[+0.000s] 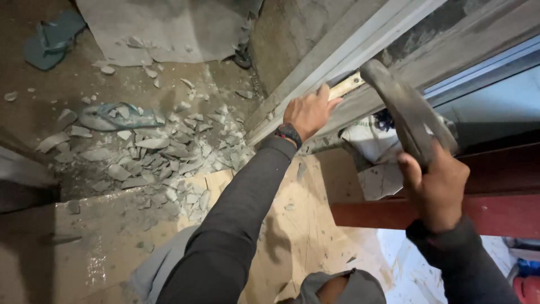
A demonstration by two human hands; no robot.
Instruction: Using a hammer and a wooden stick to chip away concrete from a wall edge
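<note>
Chisel (347, 85) held by my left hand (307, 111) at frame (337, 50), 1 o'clock; right hand (434, 183) grips raised hammer (405, 107); rubble (163, 157) at 9 o'clock, chipping looks unfinished.

A pale flat chisel (346, 86) lies wedged against the grey door frame (315, 73); a dark hammer (408, 110) hangs tilted just beside it.

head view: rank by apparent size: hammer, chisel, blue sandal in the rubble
1. hammer, held in the right hand, near the camera, so it looks bigger.
2. blue sandal.
3. chisel, mostly hidden by the left hand.
</note>
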